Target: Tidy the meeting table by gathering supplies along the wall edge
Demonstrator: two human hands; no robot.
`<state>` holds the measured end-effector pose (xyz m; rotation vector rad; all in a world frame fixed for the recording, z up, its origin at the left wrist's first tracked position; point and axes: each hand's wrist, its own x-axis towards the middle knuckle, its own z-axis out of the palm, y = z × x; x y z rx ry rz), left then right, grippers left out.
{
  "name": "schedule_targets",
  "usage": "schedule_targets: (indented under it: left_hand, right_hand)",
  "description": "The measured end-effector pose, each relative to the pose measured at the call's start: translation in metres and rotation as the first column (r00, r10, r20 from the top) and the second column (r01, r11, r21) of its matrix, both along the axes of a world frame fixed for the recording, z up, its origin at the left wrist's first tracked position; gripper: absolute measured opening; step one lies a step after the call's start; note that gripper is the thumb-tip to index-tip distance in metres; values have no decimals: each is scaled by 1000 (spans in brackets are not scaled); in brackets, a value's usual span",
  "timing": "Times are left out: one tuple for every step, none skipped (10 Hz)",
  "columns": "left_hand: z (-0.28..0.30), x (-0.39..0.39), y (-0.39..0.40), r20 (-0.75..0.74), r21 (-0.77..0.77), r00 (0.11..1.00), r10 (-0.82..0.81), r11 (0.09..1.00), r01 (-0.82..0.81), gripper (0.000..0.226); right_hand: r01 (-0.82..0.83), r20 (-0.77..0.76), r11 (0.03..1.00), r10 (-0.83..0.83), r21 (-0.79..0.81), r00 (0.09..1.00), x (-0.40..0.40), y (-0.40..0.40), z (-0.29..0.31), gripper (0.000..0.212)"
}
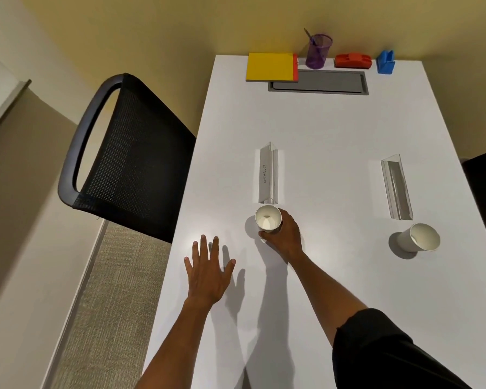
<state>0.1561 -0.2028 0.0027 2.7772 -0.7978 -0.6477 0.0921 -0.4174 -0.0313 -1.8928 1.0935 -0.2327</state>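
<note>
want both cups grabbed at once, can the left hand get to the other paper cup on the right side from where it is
Probably not easily. The left hand lies flat near the table's left edge, and the right hand, gripping the near paper cup, has its forearm stretched between the left hand and the far paper cup.

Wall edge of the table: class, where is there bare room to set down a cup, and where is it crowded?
Bare: the middle, between the grey panel and the two name holders. Crowded: the wall edge, with notepad, purple pen pot, red stapler, blue holder.
</note>
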Motion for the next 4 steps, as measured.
schedule_targets:
  left_hand:
    - [1,-3,2,-1,-1,1000,-4,1000,4,93]
    - [2,-6,3,-6,1,1000,0,1000,0,93]
    - [3,-12,3,-9,-5,1000,-9,1000,9,93]
    - [3,-21,0,-4,-17,1000,-14,1000,14,92]
  right_hand:
    - [9,30,1000,-10,10,999,-5,0,-3,86]
    - [11,-20,1000,-11,23,1000,-14,3,-2,99]
    - [3,-15,1000,-3,24,1000,-26,2,-8,101]
    - [1,-2,1000,-1,21,1000,-41,6,-14,100]
